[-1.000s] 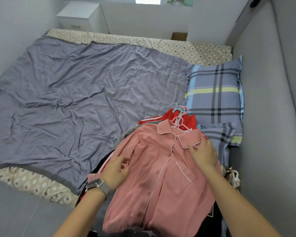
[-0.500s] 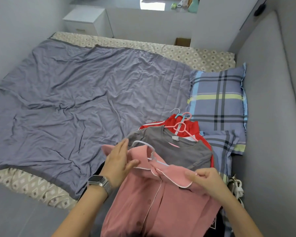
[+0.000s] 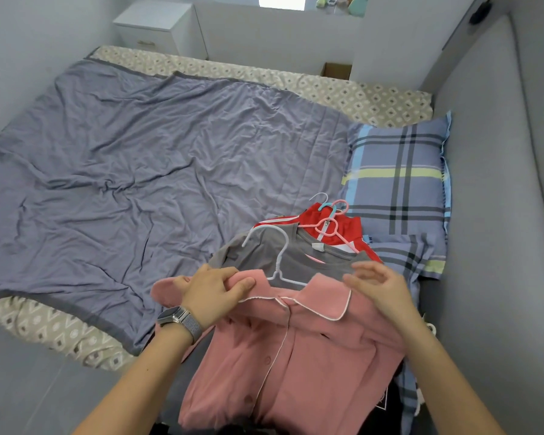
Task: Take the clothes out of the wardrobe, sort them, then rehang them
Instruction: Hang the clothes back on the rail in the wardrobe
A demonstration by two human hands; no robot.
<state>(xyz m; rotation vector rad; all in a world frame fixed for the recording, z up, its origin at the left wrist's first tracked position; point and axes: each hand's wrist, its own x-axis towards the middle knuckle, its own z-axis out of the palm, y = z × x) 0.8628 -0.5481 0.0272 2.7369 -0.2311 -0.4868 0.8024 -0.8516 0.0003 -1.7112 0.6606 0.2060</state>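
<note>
Two hands are working at the collar end of a pink pyjama shirt [image 3: 296, 365], which is lying on top of a pile of clothes at the near edge of the bed. The left hand [image 3: 215, 293], wearing a wristwatch [image 3: 176, 318], is gripping a fold of the pink cloth at the shoulder, thumb and fingers curled round it. The right hand [image 3: 380, 290] is hovering just above the shirt's other shoulder with its fingers loosely spread and slightly bent; whether the fingertips are touching the cloth cannot be told. Between the two hands a white hanger [image 3: 278, 255] is sticking out of the collar, its hook pointing away over a grey top [image 3: 296, 262]. Beyond the grey top a red garment [image 3: 343, 224] is lying with pink and teal hangers [image 3: 330, 221] on it. To the far right of the right hand a plaid pillow [image 3: 399, 177] is resting against the padded headboard [image 3: 496, 215]. Away from the left hand a grey-blue blanket [image 3: 139, 171] is spreading across the bed.
</note>
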